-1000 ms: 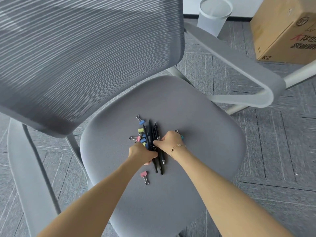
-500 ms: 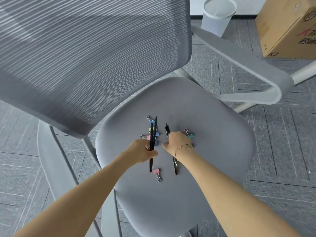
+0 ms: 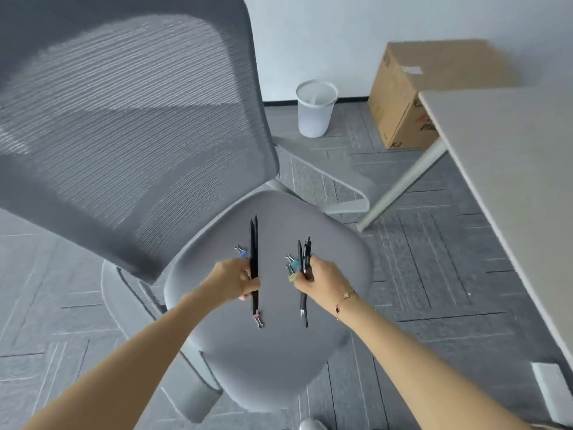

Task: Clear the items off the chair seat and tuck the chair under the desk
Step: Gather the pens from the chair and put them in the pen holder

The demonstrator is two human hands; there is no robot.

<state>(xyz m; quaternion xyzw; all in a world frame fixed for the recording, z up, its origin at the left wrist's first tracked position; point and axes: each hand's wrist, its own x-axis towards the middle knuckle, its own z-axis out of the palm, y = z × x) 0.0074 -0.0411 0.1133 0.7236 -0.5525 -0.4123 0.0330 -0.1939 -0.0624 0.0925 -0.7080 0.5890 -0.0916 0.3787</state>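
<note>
A grey office chair stands in front of me, its padded seat (image 3: 273,361) below my hands and its mesh backrest (image 3: 124,119) at the upper left. My left hand (image 3: 237,282) is shut on black pens (image 3: 254,243) that stick up above the seat. My right hand (image 3: 322,279) grips more black pens (image 3: 304,256) together with a few coloured binder clips (image 3: 293,270). A pink binder clip (image 3: 257,319) lies on the seat below my left hand. A blue binder clip (image 3: 241,251) shows just above my left hand; I cannot tell if it is held.
The pale desk top (image 3: 508,187) fills the right side, with a white slanted leg (image 3: 403,181) reaching the grey carpet. A white mesh waste bin (image 3: 316,110) and a cardboard box (image 3: 409,88) stand by the far wall. The chair's right armrest (image 3: 338,187) points toward the desk.
My hands have drawn apart and lifted, each with its own bundle of pens and clips. The view has tilted up, and the desk has come into sight at the right.
</note>
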